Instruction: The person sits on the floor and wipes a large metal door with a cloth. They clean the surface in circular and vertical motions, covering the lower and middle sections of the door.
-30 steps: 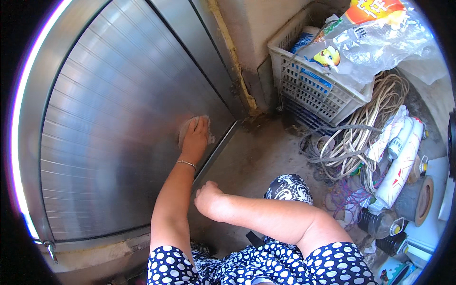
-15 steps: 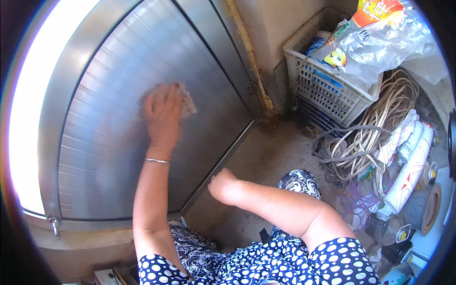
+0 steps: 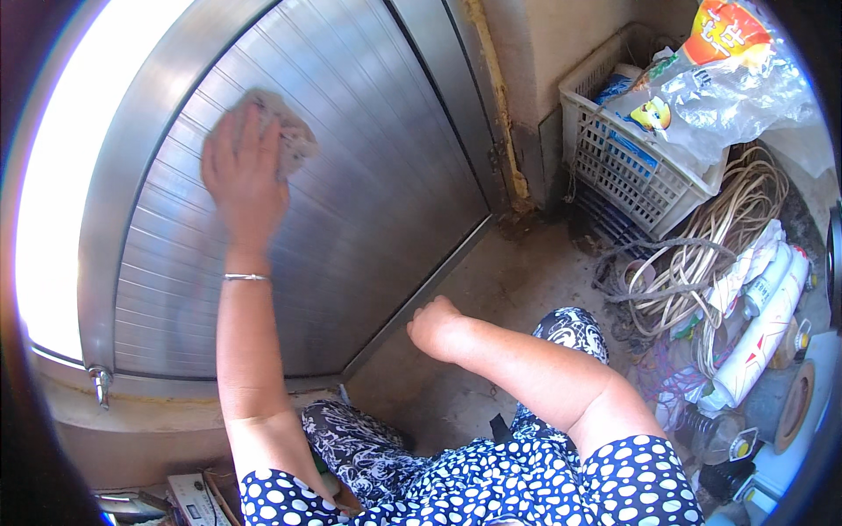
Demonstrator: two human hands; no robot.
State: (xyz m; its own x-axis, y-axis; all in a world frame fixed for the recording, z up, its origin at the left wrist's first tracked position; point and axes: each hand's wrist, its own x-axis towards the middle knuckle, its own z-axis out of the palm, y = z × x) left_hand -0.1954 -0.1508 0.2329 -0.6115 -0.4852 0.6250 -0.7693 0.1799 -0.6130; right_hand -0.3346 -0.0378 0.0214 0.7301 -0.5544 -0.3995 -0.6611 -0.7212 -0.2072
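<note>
At 8 o'clock from the middle of the view, a small metal bolt (image 3: 102,386) hangs at the lower corner of the ribbed metal door (image 3: 368,210), whose left edge curves up toward 10 o'clock beside a bright opening (image 3: 66,175). At 10 o'clock the left hand (image 3: 246,171) lies on the panel, fingers nearly straight and slightly spread, holding a dingy cloth (image 3: 296,140) flat against the metal; the cloth pokes out on their 1 o'clock side. From there, ribbed surface runs on to the dark seam at 12 o'clock, leaving width for the arm to sweep. At 6 o'clock, just below the middle, the right hand (image 3: 434,329) is curled into a loose fist near the door's lower edge; its inside is hidden, so I cannot tell whether it holds anything. To its 2 o'clock, a wedge of concrete floor (image 3: 491,272) separates that edge from the clutter: a white plastic crate (image 3: 614,167) at 2, a tangled cable coil (image 3: 662,302) at 3, clear plastic bottles (image 3: 724,436) at 4.
</note>
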